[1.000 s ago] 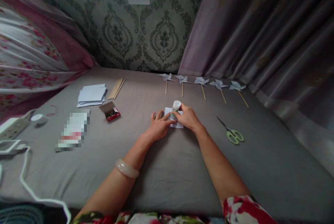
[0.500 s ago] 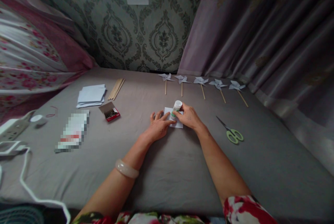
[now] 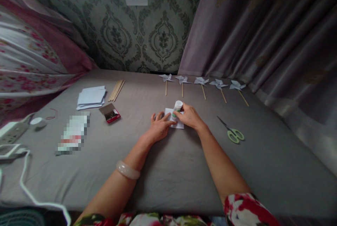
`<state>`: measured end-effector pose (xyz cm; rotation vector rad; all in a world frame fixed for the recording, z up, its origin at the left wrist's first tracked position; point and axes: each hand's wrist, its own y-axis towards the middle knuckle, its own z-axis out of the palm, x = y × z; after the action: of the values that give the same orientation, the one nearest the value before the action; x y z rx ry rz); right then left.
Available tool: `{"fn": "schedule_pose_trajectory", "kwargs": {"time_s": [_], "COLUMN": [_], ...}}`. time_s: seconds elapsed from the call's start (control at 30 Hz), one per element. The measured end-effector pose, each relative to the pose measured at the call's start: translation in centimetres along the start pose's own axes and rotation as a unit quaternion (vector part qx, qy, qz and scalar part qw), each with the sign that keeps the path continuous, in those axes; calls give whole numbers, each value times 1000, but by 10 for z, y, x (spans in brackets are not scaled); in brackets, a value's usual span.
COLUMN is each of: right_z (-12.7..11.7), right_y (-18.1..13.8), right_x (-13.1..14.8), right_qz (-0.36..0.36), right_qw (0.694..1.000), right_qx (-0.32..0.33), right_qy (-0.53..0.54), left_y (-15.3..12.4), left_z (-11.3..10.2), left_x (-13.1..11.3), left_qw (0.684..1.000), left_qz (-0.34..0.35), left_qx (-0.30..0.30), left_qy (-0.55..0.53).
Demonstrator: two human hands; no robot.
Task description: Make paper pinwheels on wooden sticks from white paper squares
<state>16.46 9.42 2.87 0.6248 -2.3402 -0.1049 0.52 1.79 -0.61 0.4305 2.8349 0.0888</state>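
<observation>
In the middle of the table, a small white sheet of paper (image 3: 180, 125) lies under both hands. Fingers and thumb of my right hand (image 3: 190, 116) are wrapped round a glue stick (image 3: 178, 105), white with a green band, tilted with its lower end at the paper. That lower end is partly hidden by the fingers. My left hand (image 3: 159, 127) rests with spread fingers on the paper's left side, pressing it against the table and holding nothing.
Several paper pinwheels (image 3: 202, 81) on sticks line the back. Green-handled scissors (image 3: 231, 131) lie to the right. Leftward are a paper stack (image 3: 91, 97), wooden sticks (image 3: 116, 90), an open small red box (image 3: 110, 114), a blurred packet (image 3: 75, 133) and a power strip (image 3: 13, 130).
The view has shifted very slightly. Both hands stay on the paper, and the glue stick is still in the right hand with almost no visible movement.
</observation>
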Motion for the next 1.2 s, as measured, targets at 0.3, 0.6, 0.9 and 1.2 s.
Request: {"fn": "schedule_pose_trajectory", "kwargs": {"time_s": [0.3,0.6,0.9,1.2], "right_z": [-40,-63,-6,15], "right_y": [7,2,-10,-20], "right_x": [-13,26,73,76], "right_qz": [69,159,303,361], "right_qw": [902,727,589,549], "right_qx": [-201,-161,30,81], "right_qy": [376,648,748,749], "left_y": [0,3,-1,-4], "left_z": [-3,-21,-33,-35], "left_x": [-2,-3,-1,-4], "left_qw": [1000,941,800,793], "left_qz": [-6,-46,-87,-103], "left_qx": [-4,-274,-385,-387], "left_qy": [-20,-193,-452,-460]}}
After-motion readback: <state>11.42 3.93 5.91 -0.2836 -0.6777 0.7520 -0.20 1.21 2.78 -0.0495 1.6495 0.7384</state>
